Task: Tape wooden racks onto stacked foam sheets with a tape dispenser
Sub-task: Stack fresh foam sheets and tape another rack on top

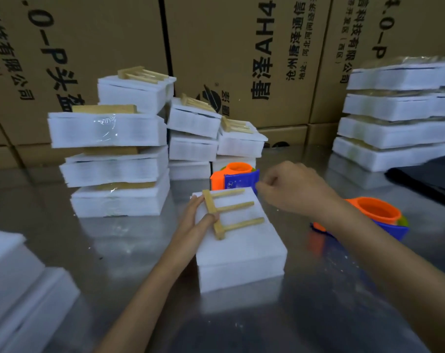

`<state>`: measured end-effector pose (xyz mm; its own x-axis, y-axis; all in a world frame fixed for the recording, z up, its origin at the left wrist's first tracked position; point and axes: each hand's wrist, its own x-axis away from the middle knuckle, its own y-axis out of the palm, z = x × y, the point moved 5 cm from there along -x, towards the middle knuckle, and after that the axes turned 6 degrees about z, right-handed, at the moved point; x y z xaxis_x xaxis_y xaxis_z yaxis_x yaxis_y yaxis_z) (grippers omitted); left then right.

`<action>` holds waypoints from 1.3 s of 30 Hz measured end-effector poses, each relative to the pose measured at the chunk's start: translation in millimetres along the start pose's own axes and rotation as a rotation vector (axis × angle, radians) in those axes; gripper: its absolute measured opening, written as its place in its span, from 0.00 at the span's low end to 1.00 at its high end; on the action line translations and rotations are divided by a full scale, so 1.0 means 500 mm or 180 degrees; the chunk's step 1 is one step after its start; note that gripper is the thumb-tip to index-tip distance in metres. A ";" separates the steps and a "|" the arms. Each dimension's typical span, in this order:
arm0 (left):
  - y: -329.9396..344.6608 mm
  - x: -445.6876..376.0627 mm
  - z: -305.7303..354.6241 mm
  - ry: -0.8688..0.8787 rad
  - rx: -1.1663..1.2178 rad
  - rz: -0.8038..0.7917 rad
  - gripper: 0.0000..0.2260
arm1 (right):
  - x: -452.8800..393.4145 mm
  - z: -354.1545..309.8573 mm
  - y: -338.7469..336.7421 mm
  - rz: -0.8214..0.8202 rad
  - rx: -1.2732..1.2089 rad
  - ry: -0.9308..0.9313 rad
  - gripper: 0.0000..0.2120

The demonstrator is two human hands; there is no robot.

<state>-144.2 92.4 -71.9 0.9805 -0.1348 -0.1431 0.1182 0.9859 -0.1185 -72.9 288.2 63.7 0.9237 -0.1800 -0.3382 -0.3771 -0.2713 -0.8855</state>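
A stack of white foam sheets (pixel 241 253) lies on the metal table in front of me. On its top sits a wooden rack (pixel 229 212) with three prongs pointing right. My left hand (pixel 196 220) lies flat along the stack's left edge, its straight fingers touching the rack's crossbar. Just behind the stack stands an orange and blue tape dispenser (pixel 235 177). My right hand (pixel 292 189) is at the dispenser's right edge, with curled fingertips pinching at its blue body. Whether a tape end is held cannot be seen.
A second orange and blue dispenser (pixel 379 215) sits right, partly behind my right forearm. Taped foam bundles with racks are piled at back left (pixel 109 133), centre (pixel 193 123) and far right (pixel 394 118). Loose foam (pixel 20 289) lies near left. Cardboard boxes (pixel 241 59) wall the back.
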 end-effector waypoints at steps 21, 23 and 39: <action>0.161 0.069 0.273 0.0381 0.0139 -0.0663 0.13 | 0.092 0.212 -0.069 0.3197 -0.0176 -0.0297 0.23; 0.190 0.087 0.284 0.0142 0.0384 -0.1038 0.12 | 0.092 0.183 -0.083 0.3272 -0.0292 -0.0449 0.24; 0.120 0.117 0.273 -0.0003 0.0663 -0.0631 0.09 | 0.112 0.094 -0.092 0.3211 -0.0787 -0.0892 0.19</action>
<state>-58.2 157.1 46.8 0.9351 -0.3270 -0.1363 0.3373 0.9395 0.0602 -0.5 335.0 70.6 0.1492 -0.2132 -0.9656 -0.9481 -0.3080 -0.0785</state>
